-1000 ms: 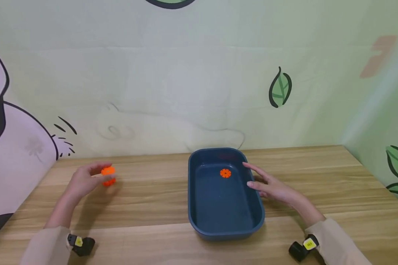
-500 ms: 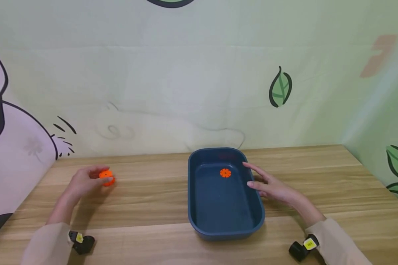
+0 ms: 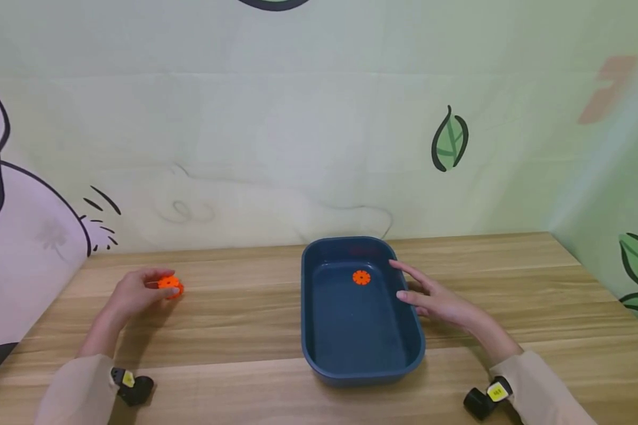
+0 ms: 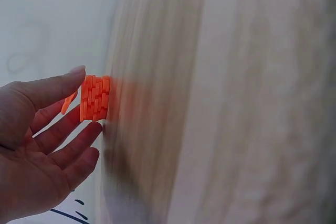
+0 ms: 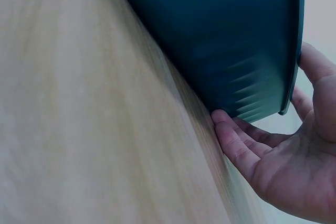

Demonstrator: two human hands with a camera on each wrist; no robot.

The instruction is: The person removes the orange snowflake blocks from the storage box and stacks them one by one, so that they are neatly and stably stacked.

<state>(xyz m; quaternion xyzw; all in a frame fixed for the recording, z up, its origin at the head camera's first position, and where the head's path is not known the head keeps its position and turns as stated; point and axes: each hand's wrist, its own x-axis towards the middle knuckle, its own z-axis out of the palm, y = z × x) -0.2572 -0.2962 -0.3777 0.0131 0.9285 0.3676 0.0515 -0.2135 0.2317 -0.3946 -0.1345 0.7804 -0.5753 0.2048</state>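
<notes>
In the head view, my left hand (image 3: pixel 135 292) pinches an orange notched interlocking disc (image 3: pixel 168 284) between thumb and fingers at the table's left. The left wrist view has this disc (image 4: pixel 68 103) tilted right beside a stack of orange discs (image 4: pixel 95 98); from above, it covers most of the stack. A dark blue bin (image 3: pixel 361 336) stands at the middle of the table, one orange disc (image 3: pixel 361 277) flat on its floor. My right hand (image 3: pixel 440 300) rests on the bin's right side, index and thumb tips over the rim, other fingers extended against the outer wall (image 5: pixel 231 66).
The wood-grain table (image 3: pixel 234 330) ends at a printed backdrop (image 3: pixel 276 147) behind, and another backdrop side (image 3: pixel 622 195) rises at the right. Black wrist cameras (image 3: pixel 137 389) sit on both forearms. The bin's raised walls lie between the two hands.
The pinched disc has come down and slightly left with my left hand, from above the stack to close against it. My right hand and the bin have stayed put.
</notes>
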